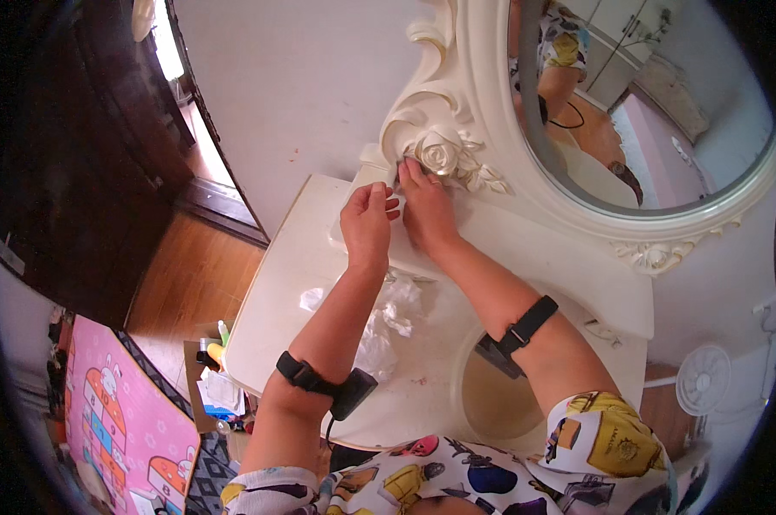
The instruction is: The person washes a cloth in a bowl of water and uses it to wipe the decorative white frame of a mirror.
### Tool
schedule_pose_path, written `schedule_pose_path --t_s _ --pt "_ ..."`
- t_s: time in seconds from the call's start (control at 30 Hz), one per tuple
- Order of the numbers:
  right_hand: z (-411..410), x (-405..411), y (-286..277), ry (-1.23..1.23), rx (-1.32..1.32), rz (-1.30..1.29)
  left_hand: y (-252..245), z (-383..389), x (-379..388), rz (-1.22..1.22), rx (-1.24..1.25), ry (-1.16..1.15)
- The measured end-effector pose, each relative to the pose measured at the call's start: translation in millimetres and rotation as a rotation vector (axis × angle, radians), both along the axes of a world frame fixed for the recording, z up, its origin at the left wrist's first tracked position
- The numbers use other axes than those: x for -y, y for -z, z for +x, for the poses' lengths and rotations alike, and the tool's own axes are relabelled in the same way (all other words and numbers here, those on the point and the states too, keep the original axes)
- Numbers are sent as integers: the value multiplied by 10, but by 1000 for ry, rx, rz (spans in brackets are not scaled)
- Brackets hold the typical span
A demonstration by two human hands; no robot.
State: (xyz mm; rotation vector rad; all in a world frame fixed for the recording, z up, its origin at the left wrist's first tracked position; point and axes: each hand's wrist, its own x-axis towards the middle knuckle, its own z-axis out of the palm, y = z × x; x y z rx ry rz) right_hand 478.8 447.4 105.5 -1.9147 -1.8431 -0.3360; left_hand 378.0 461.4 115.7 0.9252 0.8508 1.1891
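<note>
A white carved mirror frame (491, 129) with a moulded rose (440, 152) rises at the upper right around an oval mirror (652, 116). My right hand (430, 209) reaches to the carving just below the rose, its fingertips bent against the frame; a small dark bit shows at them, too small to name. Just left of it, my left hand (368, 225) is raised with fingers curled and thumb up, over the edge of the dresser's raised shelf (523, 251). Whether it holds anything cannot be seen. Crumpled white tissue or thin plastic (388, 328) lies on the dresser top (278, 277) beneath my left forearm.
A round beige stool or basin-like shape (500, 393) is below my right forearm. At left are a dark door (85, 161), a cardboard box of bottles and papers (198, 380) and a pink play mat (124, 418). A white fan (703, 380) stands at right.
</note>
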Motion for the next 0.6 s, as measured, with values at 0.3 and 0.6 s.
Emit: schedule_pose_path --t_s 0.3,0.6 --pt "-32 -184 45 -230 -201 242 0 -92 -50 105 -73 -113" --pt "468 310 185 -112 -178 92 55 -128 20 88 -177 42"
